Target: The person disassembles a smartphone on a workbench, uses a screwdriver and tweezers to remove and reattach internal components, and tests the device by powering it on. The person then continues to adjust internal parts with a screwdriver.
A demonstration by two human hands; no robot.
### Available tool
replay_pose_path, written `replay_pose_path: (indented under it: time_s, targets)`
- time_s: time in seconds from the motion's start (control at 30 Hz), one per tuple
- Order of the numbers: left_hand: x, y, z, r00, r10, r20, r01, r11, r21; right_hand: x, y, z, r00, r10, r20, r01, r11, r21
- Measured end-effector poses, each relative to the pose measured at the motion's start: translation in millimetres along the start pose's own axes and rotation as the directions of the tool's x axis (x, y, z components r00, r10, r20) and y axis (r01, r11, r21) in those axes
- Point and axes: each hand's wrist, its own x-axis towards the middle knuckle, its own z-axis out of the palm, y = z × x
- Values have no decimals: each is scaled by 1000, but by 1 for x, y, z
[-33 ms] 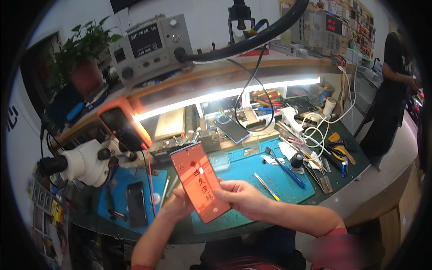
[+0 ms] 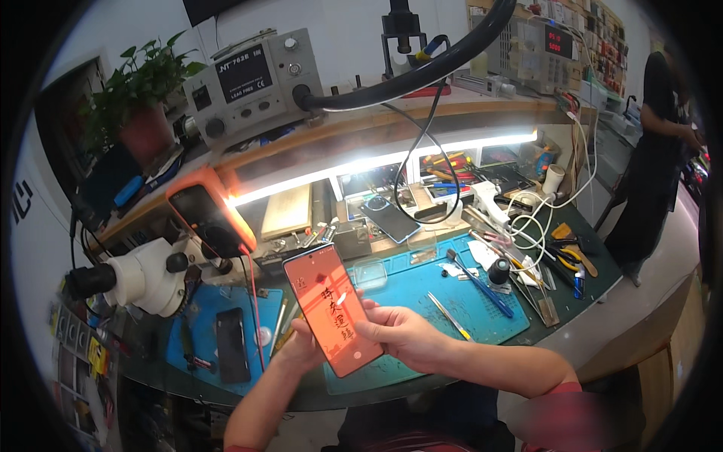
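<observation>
A smartphone (image 2: 327,309) with a lit red-orange screen is held upright and tilted over the front of the bench. My left hand (image 2: 300,345) is closed on its lower left side, fingers partly hidden behind it. My right hand (image 2: 399,335) grips the right side, thumb over the screen's lower right edge. Beneath lies a blue work mat (image 2: 482,316) with tweezers (image 2: 449,314) and a blue-handled brush (image 2: 486,290). A dark phone (image 2: 232,346) lies on another mat to the left.
A microscope (image 2: 143,275) and orange multimeter (image 2: 211,211) stand left. Cables, tools and a white glue gun (image 2: 489,203) crowd the right. Behind are a control unit (image 2: 263,98), a plant (image 2: 139,128) and a thick hose (image 2: 376,92). A person (image 2: 644,188) stands at far right.
The phone and both hands shift slightly, and the top of the phone sits a little lower and further left. The whole view moves slightly.
</observation>
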Motion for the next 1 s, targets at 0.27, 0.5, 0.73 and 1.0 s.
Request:
replay_pose_path:
  time_s: [0.27, 0.5, 0.73, 1.0]
  targets:
    - [-6, -18, -34, 999, 40, 31, -28, 951, -307, 20, -22, -2, 994, 105, -27, -94, 712, -696]
    - [1, -28, -35, 995, -81, -55, 44, 871, -489, 8, -19, -60, 973, -184, -137, 66, 797, -600]
    - [1, -29, -31, 979, -186, -85, 146, 926, -348, 3, -17, -59, 956, -222, -190, 48, 760, -648]
    - [0, -22, -23, 966, -213, -144, 142, 909, -391, -2, -35, -71, 863, -502, -50, -108, -86, -990]
